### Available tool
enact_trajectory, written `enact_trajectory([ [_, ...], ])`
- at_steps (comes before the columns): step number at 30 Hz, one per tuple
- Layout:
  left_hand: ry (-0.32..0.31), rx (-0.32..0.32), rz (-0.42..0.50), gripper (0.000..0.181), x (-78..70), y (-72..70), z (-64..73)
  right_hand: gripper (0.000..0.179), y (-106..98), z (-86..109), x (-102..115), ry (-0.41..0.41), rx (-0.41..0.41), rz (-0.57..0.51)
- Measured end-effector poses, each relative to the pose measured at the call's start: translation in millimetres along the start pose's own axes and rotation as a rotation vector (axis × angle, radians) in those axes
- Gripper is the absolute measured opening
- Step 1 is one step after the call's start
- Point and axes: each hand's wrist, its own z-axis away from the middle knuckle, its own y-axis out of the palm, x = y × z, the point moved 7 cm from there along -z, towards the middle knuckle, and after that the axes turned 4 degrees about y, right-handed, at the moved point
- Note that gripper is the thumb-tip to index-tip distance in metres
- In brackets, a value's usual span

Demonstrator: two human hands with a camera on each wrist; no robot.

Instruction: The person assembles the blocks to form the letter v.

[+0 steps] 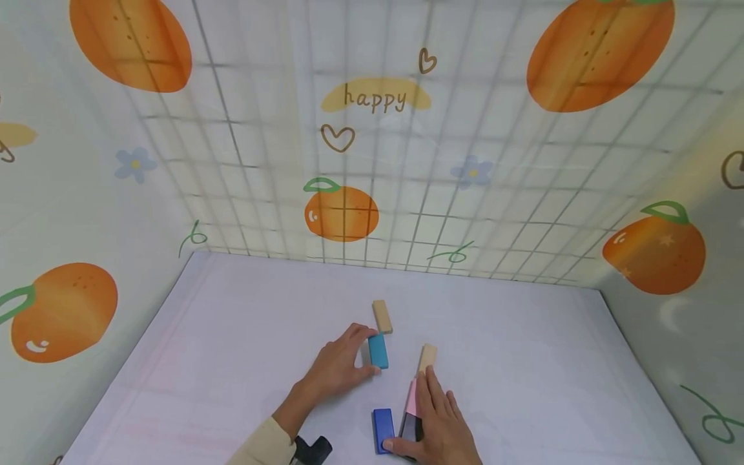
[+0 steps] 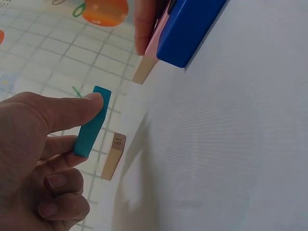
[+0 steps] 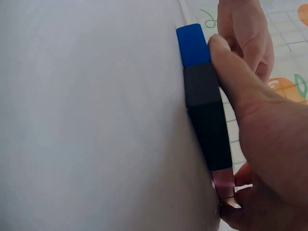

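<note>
My left hand (image 1: 337, 367) pinches a teal wooden block (image 1: 379, 352) between thumb and fingertips, in the middle of the table. Just beyond it lies a plain wooden block (image 1: 382, 316), which shows a small printed mark on its end in the left wrist view. My right hand (image 1: 443, 423) lies along a line of blocks, its fingers extended in the head view. That line has a second plain block (image 1: 427, 355) at the far end, then a pink block (image 1: 412, 399) and a black block (image 1: 409, 426), partly covered by the hand. The right thumb touches a blue block (image 1: 383, 429) beside the black one.
The white table (image 1: 261, 310) is bounded by a rear wall covering (image 1: 261, 213) with oranges and grid lines, and by side walls. A black device (image 1: 312, 450) sits at the left wrist, by a beige sleeve (image 1: 264, 445).
</note>
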Motion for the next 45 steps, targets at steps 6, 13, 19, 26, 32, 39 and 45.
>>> enact_trajectory([
  [6,0.000,0.007,-0.001,0.066,-1.3,3.0,5.7,0.145,0.0,-0.2,0.1,0.000,0.001,0.001],
  [13,0.000,0.018,0.003,0.066,0.5,6.5,9.0,0.146,-0.1,-0.4,0.5,0.007,0.008,-0.003],
  [19,0.001,0.029,-0.004,0.065,0.5,7.6,9.9,0.146,0.7,-0.9,1.7,0.017,0.011,0.008],
  [26,0.013,0.048,0.007,0.065,-6.1,7.1,12.9,0.145,-1.3,0.2,2.9,0.022,0.014,0.012],
  [32,0.004,0.084,0.025,0.064,-7.9,10.8,16.1,0.146,-0.5,-0.7,2.4,0.023,0.021,0.009],
  [39,0.002,0.111,0.024,0.062,-7.6,17.2,21.1,0.145,-0.3,-0.1,2.2,0.006,0.012,0.000],
  [45,0.018,0.135,0.018,0.062,-9.1,22.8,24.3,0.145,-1.1,1.1,2.5,-0.003,0.002,-0.002],
])
